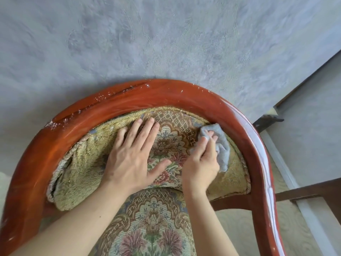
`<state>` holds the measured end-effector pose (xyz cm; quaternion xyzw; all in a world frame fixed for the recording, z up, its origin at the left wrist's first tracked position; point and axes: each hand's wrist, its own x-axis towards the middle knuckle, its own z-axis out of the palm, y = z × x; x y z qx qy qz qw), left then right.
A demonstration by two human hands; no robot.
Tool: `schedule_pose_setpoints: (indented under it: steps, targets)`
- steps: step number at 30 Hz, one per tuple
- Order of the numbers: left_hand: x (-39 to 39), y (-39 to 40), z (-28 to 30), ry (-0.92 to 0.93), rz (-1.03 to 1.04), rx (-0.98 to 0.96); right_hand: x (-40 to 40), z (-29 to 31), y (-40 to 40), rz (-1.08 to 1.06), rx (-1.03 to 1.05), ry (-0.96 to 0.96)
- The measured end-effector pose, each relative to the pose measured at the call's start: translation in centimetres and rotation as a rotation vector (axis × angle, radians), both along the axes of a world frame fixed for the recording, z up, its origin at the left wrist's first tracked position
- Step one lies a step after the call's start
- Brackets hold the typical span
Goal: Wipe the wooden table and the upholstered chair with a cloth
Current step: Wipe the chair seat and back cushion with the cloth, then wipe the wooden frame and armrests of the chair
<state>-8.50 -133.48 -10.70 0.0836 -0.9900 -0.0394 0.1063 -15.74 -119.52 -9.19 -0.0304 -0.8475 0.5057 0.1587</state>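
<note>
Chair [184, 93] fills most of the head view, seen from above: glossy reddish-brown curved wooden frame wrapping round a floral tapestry backrest [84, 163] in gold, red and green, with the matching seat cushion [153, 224] below it. Left hand [132, 159] lies flat on the backrest fabric, fingers straight and spread, thumb out to the side, gripping nothing, just pressing on the upholstery. Right hand [201, 167] is just beside it, fingers curled round a pale grey-blue cloth [219, 143], which is bunched up and pressed against the right part of the backrest, touching the inner edge of the wooden frame. The top rail has a scuffed patch with whitish flecks and chipped finish along its upper left side. The backrest fabric looks loose and frayed at its left edge, pulling away from the frame. Behind the chair is a grey textured wall [166, 43], and to the right a pale baseboard [287, 172] running diagonally, plus a dark wooden bar [310, 189] of some other furniture. No readable writing, labels or brand marks anywhere that I can spot.
</note>
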Motion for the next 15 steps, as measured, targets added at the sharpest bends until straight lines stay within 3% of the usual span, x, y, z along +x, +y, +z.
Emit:
schedule_pose_setpoints:
  steps: [4, 8, 11, 15]
  targets:
    - [0.1, -0.1, 0.2, -0.013, -0.013, 0.012, 0.3, -0.3, -0.9, 0.26, 0.142, 0.089]
    - [0.1, -0.2, 0.5, -0.02, -0.019, 0.025, 0.3, 0.7, -0.5, 0.402, 0.126, 0.036]
    - [0.2, -0.5, 0.3, 0.0, -0.038, 0.028, 0.7, 2.0, 0.6, 0.48, -0.132, -0.081]
    - [0.5, -0.4, 0.5, 0.02, -0.038, 0.049, 2.6, 4.5, 3.0, 0.323, -0.508, -0.242]
